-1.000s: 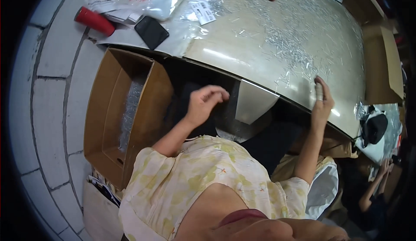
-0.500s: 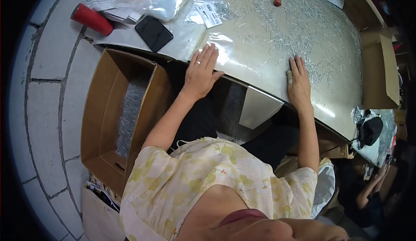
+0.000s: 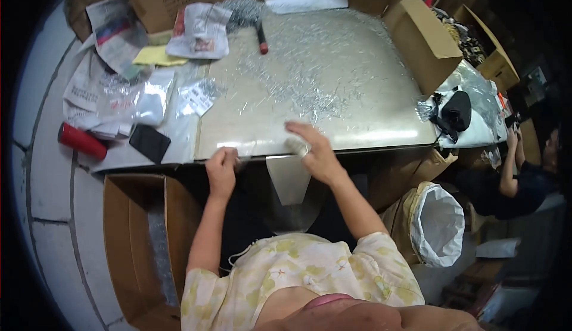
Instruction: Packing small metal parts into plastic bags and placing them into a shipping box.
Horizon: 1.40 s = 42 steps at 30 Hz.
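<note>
At the table's front edge my left hand has its fingers drawn together. A blurred, shiny sliver shows by its fingertips, too small to make out. To its right hovers my right hand, fingers apart and index finger stretched out, a pale wrap around one finger. Small, thin, silvery metal pins lie scattered over the tabletop, densest just beyond my right hand. Farther back lies a dark-handled tool with a red end, beside a heap of pins.
Left on the table are a black phone, a red cylinder, plastic bags and papers. An open cardboard box holding silvery pieces stands below left. Right are a carton, a lined sack and another person.
Both hands have lifted from lying flat on the tabletop. My left hand's fingers have closed; my right hand has moved left, toward it. The view has shifted, showing more of the table's far side.
</note>
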Each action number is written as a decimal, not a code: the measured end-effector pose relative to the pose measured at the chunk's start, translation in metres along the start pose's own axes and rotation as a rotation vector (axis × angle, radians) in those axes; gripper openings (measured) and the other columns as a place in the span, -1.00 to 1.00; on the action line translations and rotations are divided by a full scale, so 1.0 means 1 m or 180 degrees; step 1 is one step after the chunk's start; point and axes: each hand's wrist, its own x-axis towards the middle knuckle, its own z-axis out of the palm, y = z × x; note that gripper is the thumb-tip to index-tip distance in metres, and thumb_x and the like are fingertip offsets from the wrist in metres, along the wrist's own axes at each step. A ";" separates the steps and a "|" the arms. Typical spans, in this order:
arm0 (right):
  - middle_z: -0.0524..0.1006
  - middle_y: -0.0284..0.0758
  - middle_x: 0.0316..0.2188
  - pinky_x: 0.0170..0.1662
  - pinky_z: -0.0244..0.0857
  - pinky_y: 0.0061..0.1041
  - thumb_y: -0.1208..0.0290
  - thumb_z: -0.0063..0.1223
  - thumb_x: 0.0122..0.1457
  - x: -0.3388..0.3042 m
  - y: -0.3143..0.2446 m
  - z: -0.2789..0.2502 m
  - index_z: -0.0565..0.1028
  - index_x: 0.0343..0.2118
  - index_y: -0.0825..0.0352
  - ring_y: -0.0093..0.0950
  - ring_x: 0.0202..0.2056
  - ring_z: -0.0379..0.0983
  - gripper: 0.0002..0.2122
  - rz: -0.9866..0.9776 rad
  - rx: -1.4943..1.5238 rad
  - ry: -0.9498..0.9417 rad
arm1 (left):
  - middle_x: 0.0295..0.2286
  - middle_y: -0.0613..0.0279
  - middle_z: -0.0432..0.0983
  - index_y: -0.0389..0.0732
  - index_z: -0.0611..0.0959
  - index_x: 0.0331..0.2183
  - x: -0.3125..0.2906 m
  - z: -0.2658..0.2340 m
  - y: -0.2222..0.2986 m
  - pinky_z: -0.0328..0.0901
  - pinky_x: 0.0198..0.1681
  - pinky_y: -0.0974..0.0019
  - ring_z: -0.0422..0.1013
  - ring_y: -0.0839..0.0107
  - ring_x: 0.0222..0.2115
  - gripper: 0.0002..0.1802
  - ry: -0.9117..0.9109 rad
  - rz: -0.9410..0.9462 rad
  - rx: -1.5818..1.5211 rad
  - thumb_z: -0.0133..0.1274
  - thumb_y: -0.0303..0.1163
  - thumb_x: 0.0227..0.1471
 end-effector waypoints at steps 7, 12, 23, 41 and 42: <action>0.54 -0.46 -0.46 -0.37 0.32 -0.69 0.43 0.24 0.09 -0.041 -0.012 0.011 0.48 -0.08 0.35 -0.72 -0.43 0.42 -0.67 0.0805 0.1234 -0.0001 | -0.62 0.39 0.40 -0.31 0.59 -0.49 -0.047 0.054 0.038 0.18 -0.55 0.51 0.29 0.62 -0.62 -0.82 -0.0576 0.0781 -0.0797 0.05 -0.47 0.13; 0.49 -0.47 -0.54 -0.46 0.29 -0.66 0.52 0.17 0.11 -0.074 -0.022 0.007 0.49 -0.13 0.35 -0.73 -0.51 0.39 -0.75 0.1108 0.1270 -0.0298 | -0.63 0.39 0.42 -0.26 0.58 -0.29 -0.070 0.047 0.030 0.16 -0.70 0.56 0.28 0.66 -0.75 -0.89 -0.1450 -0.0638 -0.1225 0.02 -0.46 0.14; 0.61 -0.17 -0.39 -0.24 0.38 -0.39 0.39 0.17 0.05 -0.176 0.075 0.029 0.62 -0.30 0.27 -0.27 -0.34 0.57 -0.84 0.1386 -0.0501 -0.1388 | -0.64 0.16 0.50 -0.30 0.59 -0.56 -0.105 0.067 -0.083 0.30 -0.48 0.32 0.42 0.45 -0.59 -0.69 -0.2485 -0.0126 0.0724 0.34 -0.29 -0.22; 0.55 -0.12 -0.42 -0.25 0.37 -0.42 0.60 0.13 0.04 -0.083 -0.002 -0.073 0.54 -0.33 0.42 -0.22 -0.36 0.54 -0.89 0.0157 -0.1253 0.0718 | -0.46 0.04 0.57 -0.36 0.58 -0.37 -0.088 0.066 -0.087 0.38 -0.28 0.27 0.51 0.33 -0.40 -0.67 -0.2200 -0.0191 0.0429 0.28 -0.37 -0.18; 0.55 -0.12 -0.43 -0.24 0.37 -0.42 0.60 0.12 0.04 -0.082 0.002 -0.081 0.54 -0.33 0.43 -0.21 -0.36 0.54 -0.89 0.0167 -0.1490 0.0773 | -0.40 0.09 0.59 -0.37 0.58 -0.24 -0.088 0.071 -0.097 0.39 -0.24 0.33 0.50 0.41 -0.35 -0.60 -0.2213 -0.0216 0.0401 0.28 -0.45 -0.18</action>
